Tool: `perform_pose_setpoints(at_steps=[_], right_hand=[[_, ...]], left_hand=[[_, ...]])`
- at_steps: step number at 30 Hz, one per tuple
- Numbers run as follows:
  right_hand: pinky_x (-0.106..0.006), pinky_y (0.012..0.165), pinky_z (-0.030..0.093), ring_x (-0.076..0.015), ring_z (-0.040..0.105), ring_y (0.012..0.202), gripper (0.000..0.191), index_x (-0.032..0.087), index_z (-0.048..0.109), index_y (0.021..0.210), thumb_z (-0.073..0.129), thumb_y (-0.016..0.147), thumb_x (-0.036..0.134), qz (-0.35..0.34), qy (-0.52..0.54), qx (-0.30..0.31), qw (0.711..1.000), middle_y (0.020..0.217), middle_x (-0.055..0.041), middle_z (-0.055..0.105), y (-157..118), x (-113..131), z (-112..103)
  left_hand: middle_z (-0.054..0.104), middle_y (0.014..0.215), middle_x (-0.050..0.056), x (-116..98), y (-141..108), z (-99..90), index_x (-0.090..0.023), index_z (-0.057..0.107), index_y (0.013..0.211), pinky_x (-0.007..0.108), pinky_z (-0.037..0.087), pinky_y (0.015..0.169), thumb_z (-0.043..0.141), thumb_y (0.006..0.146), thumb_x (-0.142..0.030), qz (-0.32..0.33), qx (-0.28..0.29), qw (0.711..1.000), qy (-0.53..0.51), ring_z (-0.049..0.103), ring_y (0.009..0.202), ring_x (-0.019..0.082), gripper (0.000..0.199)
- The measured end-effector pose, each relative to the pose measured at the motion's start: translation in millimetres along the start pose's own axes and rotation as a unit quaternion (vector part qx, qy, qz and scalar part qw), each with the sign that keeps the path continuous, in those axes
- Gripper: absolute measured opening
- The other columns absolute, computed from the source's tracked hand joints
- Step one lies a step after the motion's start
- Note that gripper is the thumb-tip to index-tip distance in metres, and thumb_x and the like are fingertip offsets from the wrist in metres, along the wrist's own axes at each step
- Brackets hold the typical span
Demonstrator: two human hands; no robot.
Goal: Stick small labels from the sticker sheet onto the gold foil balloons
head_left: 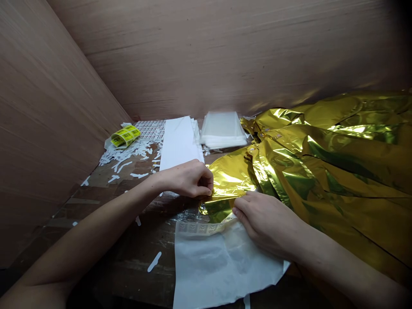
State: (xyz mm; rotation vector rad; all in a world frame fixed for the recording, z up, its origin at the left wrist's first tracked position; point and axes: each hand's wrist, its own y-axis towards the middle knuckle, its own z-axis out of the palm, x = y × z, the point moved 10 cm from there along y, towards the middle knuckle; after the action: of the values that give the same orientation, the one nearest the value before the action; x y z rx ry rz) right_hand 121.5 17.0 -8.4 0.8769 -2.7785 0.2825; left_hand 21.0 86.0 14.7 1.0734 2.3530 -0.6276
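A large crumpled sheet of gold metallic foil [322, 171] fills the right side of the table, and its narrower end [225, 182] reaches towards the middle. My left hand [188, 179] pinches the edge of that end between thumb and fingers. My right hand [264, 221] grips the foil just to the right, with its fingertips on the fold. Below both hands lies a crinkled white backing sheet [222, 270], with a strip of small labels [196, 227] along its top edge. Part of the foil is hidden under my fingers.
Plywood walls [48, 128] rise at the left and back of the scuffed table [128, 240]. At the back stand a white paper stack [178, 143], a stack of clear plastic sleeves [222, 131], a yellow label roll [125, 136], a label sheet [149, 131] and white scrap strips [128, 156].
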Motion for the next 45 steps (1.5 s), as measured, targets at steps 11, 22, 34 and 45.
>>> perform_pose_setpoints(at_steps=[11,22,34,45], right_hand=[[-0.032,0.069,0.029,-0.0194,0.053,0.076,0.03,0.02,0.056,0.079,0.039,0.103,0.026,-0.003,-0.008,-0.009,1.0,0.081,-0.0037,0.063,-2,0,0],[-0.032,0.07,0.03,-0.0193,0.054,0.075,0.03,0.019,0.057,0.079,0.04,0.102,0.025,-0.003,-0.014,-0.004,1.0,0.082,-0.0046,0.064,-1,3,-2],[-0.033,0.068,0.029,-0.0193,0.053,0.073,0.029,0.019,0.058,0.079,0.041,0.102,0.024,-0.014,-0.021,-0.012,1.0,0.079,-0.0049,0.063,-2,5,-4],[-0.032,0.07,0.032,-0.0186,0.055,0.075,0.029,0.019,0.058,0.08,0.041,0.102,0.023,-0.026,-0.021,-0.014,0.999,0.082,-0.005,0.064,-2,9,-4]], left_hand=[[0.074,0.072,0.002,2,-1,2.2,-0.016,0.078,0.083,0.02,0.043,0.057,0.067,0.079,-0.021,-0.029,-0.014,0.999,0.03,0.063,0.06,0.011,0.013],[0.075,0.069,0.002,11,0,3.2,-0.017,0.079,0.079,0.02,0.045,0.053,0.068,0.075,-0.023,-0.092,-0.03,0.995,0.008,0.066,0.059,0.013,0.013],[0.075,0.067,0.004,10,-1,-4.1,-0.016,0.08,0.071,0.022,0.043,0.052,0.077,0.067,-0.022,-0.183,-0.06,0.981,0.037,0.066,0.061,0.015,0.007],[0.07,0.057,0.006,36,1,-10.6,-0.016,0.077,0.065,0.025,0.037,0.047,0.092,0.052,-0.045,-0.222,-0.081,0.97,0.059,0.06,0.053,0.016,0.035]])
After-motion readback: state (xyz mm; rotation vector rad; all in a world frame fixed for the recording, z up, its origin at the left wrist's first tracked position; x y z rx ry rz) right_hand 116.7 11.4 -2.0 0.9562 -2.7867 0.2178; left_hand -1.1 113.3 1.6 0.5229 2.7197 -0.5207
